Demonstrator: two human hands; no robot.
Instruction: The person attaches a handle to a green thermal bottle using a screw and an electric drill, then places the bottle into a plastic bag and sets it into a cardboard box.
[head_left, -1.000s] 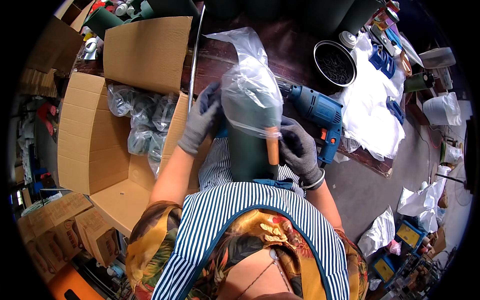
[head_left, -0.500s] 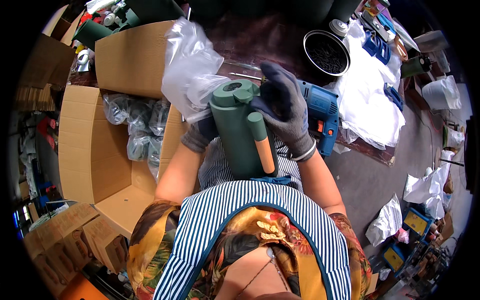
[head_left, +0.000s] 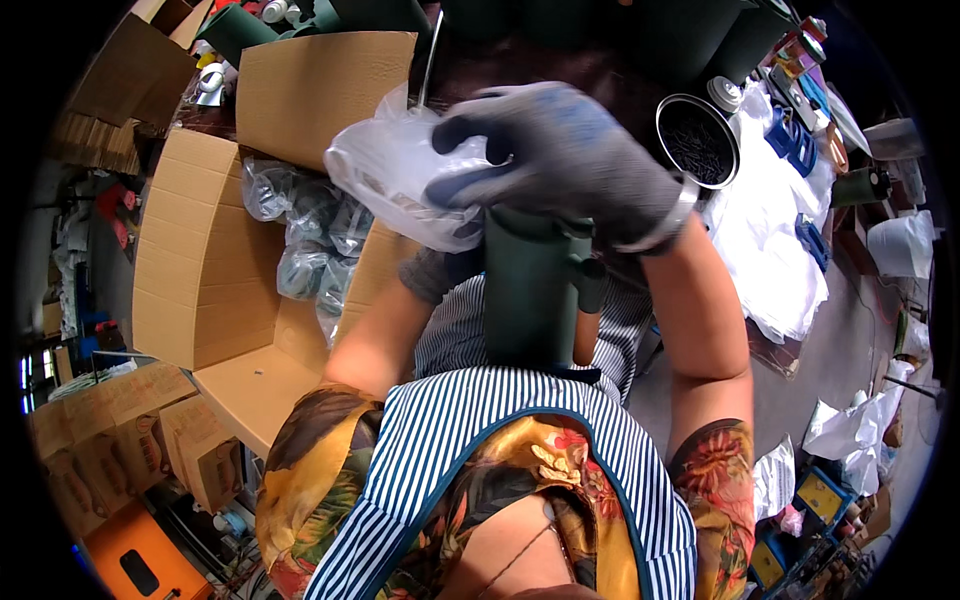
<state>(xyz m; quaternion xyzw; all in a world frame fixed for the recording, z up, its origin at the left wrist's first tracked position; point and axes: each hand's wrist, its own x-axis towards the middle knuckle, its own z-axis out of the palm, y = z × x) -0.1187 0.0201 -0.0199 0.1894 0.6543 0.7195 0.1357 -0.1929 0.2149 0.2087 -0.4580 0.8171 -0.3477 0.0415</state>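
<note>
A dark green thermos jug (head_left: 530, 290) with a wood-toned handle stands upright at my lap, against my striped apron. My right hand (head_left: 565, 160), in a grey work glove, passes above the jug's top and hides its lid. Its thumb and fingers are around a clear plastic bag (head_left: 385, 180), somewhat blurred, at the upper left of the jug. My left hand (head_left: 435, 275), also gloved, is at the jug's left side under the bag. Its fingers are hidden behind the jug and bag, so its hold does not show.
An open cardboard box (head_left: 225, 270) on the left contains several plastic-wrapped items (head_left: 310, 225). A round bowl of small dark pieces (head_left: 735, 150) and white sheeting (head_left: 765, 230) lie on the right of the table. Closed cartons (head_left: 110, 425) are at the lower left.
My right hand has moved from the jug's lid up and left to the plastic bag. The bag has come lower and bunched. The drill is now mostly hidden behind my right arm.
</note>
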